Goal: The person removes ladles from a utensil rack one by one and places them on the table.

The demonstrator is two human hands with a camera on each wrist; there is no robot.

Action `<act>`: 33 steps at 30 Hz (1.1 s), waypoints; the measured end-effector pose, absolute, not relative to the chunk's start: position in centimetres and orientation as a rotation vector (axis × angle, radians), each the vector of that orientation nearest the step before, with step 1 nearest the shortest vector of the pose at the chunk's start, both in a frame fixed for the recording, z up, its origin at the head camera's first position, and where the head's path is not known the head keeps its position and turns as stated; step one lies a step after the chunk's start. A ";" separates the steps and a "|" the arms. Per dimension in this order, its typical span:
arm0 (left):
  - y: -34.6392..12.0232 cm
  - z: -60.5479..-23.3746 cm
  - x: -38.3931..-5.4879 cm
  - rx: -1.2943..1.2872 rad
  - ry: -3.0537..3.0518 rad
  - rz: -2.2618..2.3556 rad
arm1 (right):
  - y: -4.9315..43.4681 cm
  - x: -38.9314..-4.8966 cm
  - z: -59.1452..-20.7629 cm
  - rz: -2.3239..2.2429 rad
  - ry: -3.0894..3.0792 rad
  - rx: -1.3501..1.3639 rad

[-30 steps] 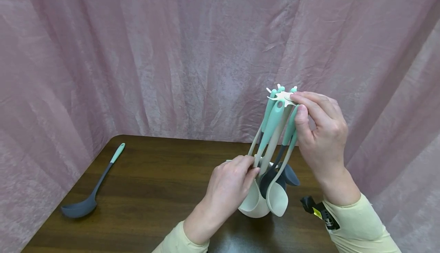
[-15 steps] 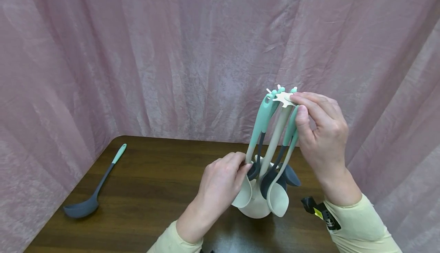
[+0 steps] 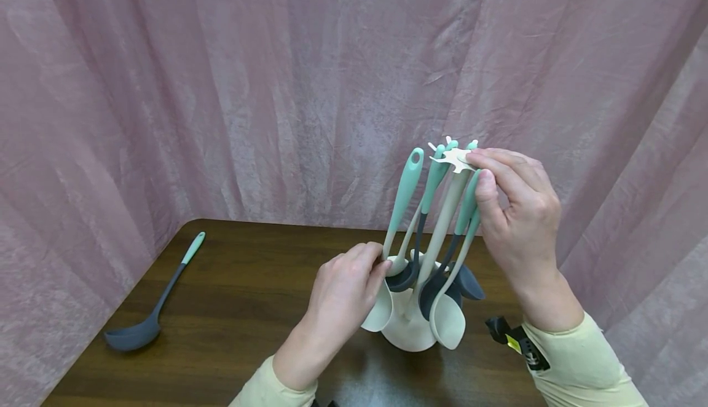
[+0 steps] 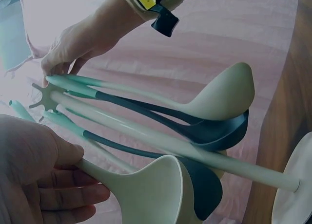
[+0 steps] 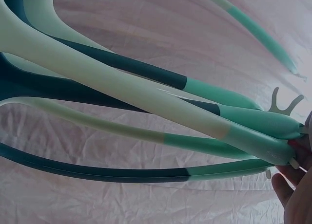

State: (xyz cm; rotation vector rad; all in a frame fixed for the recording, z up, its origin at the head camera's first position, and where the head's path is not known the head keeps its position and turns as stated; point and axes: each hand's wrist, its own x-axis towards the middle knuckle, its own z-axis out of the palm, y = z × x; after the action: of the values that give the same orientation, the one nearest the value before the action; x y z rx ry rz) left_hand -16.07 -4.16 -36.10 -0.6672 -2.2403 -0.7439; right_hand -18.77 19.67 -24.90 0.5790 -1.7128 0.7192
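My left hand (image 3: 345,290) grips a cream ladle (image 3: 379,312) with a mint-green handle, by its neck just above the bowl. The holed handle end stands apart from the white star-shaped top of a utensil stand (image 3: 456,158). In the left wrist view the ladle's bowl (image 4: 148,192) faces away from the palm. My right hand (image 3: 522,210) pinches the right edge of the stand's top. Several utensils hang there, among them a cream spoon (image 3: 448,322) and a dark ladle (image 3: 404,278). In the right wrist view, mint handles (image 5: 263,121) gather at my right fingertips.
A dark grey ladle (image 3: 133,336) with a mint handle lies at the left of the brown wooden table (image 3: 249,308). The stand's round white base (image 3: 409,336) rests on the table. Behind hangs a pink curtain (image 3: 332,87).
My left hand has moved left with the cream ladle, whose handle end has come away from the stand's top. The right hand has stayed at the stand's top.
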 end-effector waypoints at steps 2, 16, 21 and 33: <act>-4.4 -36.1 -16.1 -0.660 -2.243 -0.743 | 19.7 -18.8 -24.9 0.724 -1.711 0.580; -6.4 -36.9 -16.5 -0.599 -2.263 -0.723 | 19.6 -18.4 -24.6 0.733 -1.717 0.553; -7.1 -37.1 -16.7 -0.571 -2.282 -0.713 | 19.6 -18.3 -24.7 0.741 -1.720 0.539; -8.8 -37.5 -17.0 -0.541 -2.298 -0.695 | 19.5 -18.4 -24.8 0.732 -1.724 0.528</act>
State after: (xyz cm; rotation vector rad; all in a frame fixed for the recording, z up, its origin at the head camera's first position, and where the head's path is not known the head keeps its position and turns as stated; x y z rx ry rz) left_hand -17.03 -8.76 -37.46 -0.5413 -2.2977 -0.6950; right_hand -18.44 19.52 -24.82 0.5276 -1.7243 0.7322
